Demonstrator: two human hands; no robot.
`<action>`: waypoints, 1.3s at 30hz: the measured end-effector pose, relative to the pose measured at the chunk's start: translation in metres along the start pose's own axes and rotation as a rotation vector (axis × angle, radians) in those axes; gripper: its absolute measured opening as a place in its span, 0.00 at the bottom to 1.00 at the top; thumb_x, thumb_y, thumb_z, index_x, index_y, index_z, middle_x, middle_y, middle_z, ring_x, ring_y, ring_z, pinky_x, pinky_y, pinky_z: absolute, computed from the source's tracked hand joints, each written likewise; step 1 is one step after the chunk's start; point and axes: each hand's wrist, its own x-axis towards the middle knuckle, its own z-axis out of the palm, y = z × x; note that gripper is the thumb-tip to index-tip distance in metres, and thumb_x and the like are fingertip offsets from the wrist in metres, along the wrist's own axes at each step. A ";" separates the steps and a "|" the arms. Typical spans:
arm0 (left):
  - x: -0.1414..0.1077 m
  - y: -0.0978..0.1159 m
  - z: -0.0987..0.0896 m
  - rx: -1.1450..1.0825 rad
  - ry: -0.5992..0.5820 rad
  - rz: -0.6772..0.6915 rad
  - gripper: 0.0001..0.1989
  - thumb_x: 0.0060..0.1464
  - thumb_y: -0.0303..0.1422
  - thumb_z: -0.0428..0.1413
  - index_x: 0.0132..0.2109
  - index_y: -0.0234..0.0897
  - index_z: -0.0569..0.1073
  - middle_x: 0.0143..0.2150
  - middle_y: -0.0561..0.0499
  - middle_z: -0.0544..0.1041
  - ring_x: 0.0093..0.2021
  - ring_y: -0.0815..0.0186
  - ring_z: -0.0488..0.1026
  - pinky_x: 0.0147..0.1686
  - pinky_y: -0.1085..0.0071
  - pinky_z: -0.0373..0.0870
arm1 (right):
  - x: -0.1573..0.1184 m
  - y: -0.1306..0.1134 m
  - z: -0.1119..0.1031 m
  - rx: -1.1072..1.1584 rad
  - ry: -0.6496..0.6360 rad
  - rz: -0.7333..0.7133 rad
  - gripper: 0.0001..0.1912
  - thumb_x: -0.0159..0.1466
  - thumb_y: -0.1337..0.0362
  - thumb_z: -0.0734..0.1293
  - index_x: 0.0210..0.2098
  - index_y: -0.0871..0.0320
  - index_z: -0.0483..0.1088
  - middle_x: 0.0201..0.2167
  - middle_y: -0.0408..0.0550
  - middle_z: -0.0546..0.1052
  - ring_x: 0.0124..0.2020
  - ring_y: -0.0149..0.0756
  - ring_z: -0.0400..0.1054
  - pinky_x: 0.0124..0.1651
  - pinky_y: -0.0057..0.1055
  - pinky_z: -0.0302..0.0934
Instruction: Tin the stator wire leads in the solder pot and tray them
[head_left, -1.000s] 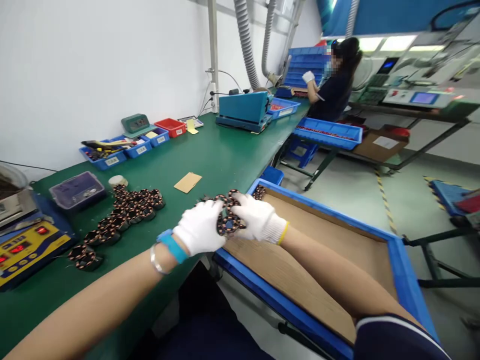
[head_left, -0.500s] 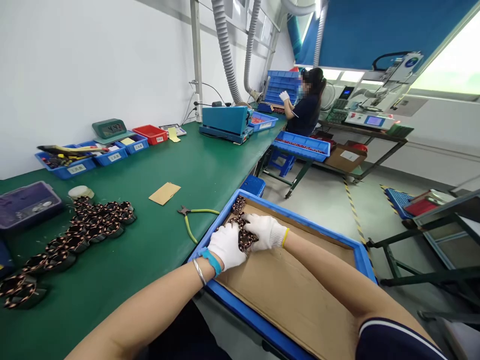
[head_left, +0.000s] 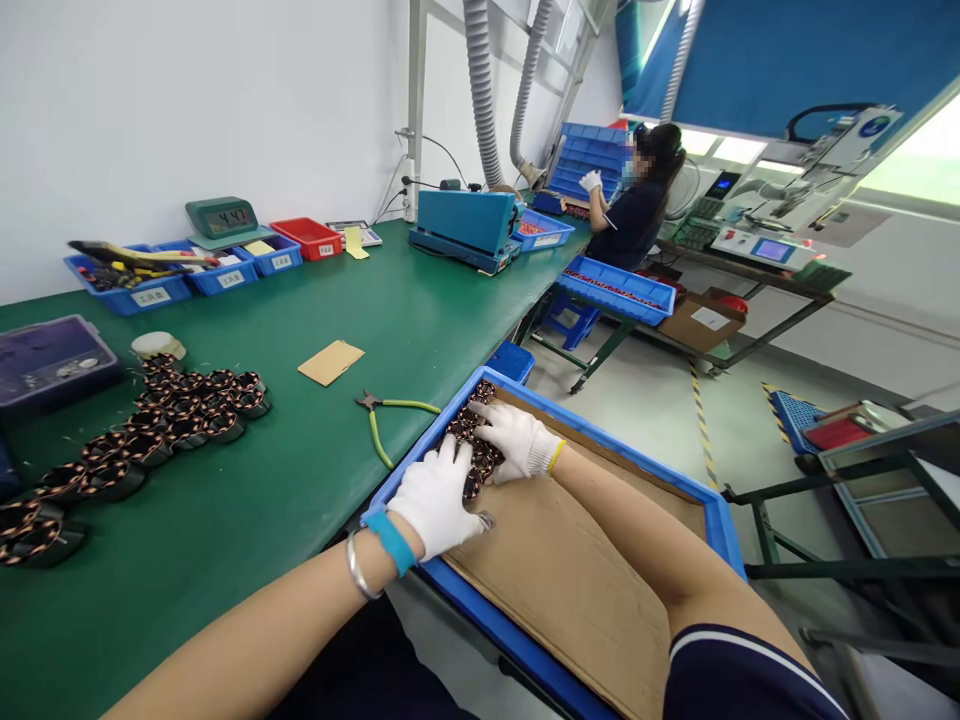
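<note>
Bench (head_left: 300, 470) at 9 o'clock of tray (head_left: 510, 640), same as before. Coils (head_left: 486, 460) now pushed up to tray's 11 o'clock corner; half a second ago they sat lower, clamped between both hands. Left hand (head_left: 435, 500) has since spread, fingertips against coils, thumb apart. Right hand (head_left: 517, 440) on their 3 o'clock side; can't tell if clamped.

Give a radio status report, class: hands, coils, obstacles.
Left hand spread at coils; right hand over them. Coils inside blue tray, along one end. Pliers on table beside tray, likely no obstacle.
</note>
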 end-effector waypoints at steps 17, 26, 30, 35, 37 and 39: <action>-0.013 -0.021 -0.003 -0.138 -0.175 -0.022 0.28 0.47 0.47 0.56 0.51 0.35 0.67 0.50 0.39 0.74 0.47 0.49 0.75 0.45 0.59 0.71 | -0.019 -0.053 0.011 0.239 -0.010 0.759 0.48 0.52 0.46 0.70 0.65 0.57 0.49 0.60 0.58 0.60 0.59 0.52 0.58 0.58 0.46 0.58; -0.041 -0.019 0.002 -0.069 -0.128 0.026 0.20 0.57 0.48 0.49 0.44 0.37 0.70 0.39 0.43 0.77 0.40 0.51 0.76 0.39 0.58 0.70 | -0.050 -0.105 0.010 0.251 0.049 0.662 0.31 0.54 0.54 0.68 0.55 0.58 0.64 0.50 0.56 0.72 0.50 0.47 0.68 0.53 0.41 0.63; -0.046 -0.025 0.007 -0.082 -0.128 0.121 0.24 0.57 0.51 0.47 0.46 0.35 0.72 0.43 0.41 0.76 0.45 0.50 0.74 0.47 0.56 0.67 | -0.031 -0.130 0.018 0.399 -0.061 0.833 0.28 0.57 0.56 0.66 0.56 0.52 0.62 0.43 0.47 0.76 0.42 0.42 0.72 0.46 0.37 0.67; -0.053 -0.026 0.010 -0.099 -0.064 0.117 0.30 0.56 0.52 0.49 0.54 0.31 0.68 0.48 0.38 0.74 0.49 0.49 0.70 0.52 0.54 0.63 | 0.005 -0.136 0.032 0.461 0.020 0.861 0.26 0.58 0.62 0.63 0.56 0.50 0.62 0.46 0.46 0.75 0.48 0.40 0.70 0.50 0.37 0.66; -0.054 -0.026 0.011 -0.087 -0.057 0.133 0.28 0.56 0.52 0.48 0.51 0.31 0.70 0.45 0.39 0.75 0.47 0.49 0.71 0.51 0.53 0.64 | 0.010 -0.135 0.038 0.488 0.091 0.784 0.27 0.57 0.64 0.63 0.56 0.51 0.62 0.51 0.47 0.73 0.51 0.40 0.69 0.52 0.37 0.65; -0.055 -0.026 0.011 -0.083 -0.036 0.147 0.27 0.56 0.51 0.48 0.48 0.32 0.72 0.42 0.40 0.75 0.45 0.49 0.72 0.49 0.52 0.65 | 0.007 -0.133 0.040 0.509 0.165 0.724 0.27 0.55 0.65 0.64 0.55 0.52 0.63 0.52 0.48 0.72 0.51 0.40 0.69 0.52 0.37 0.66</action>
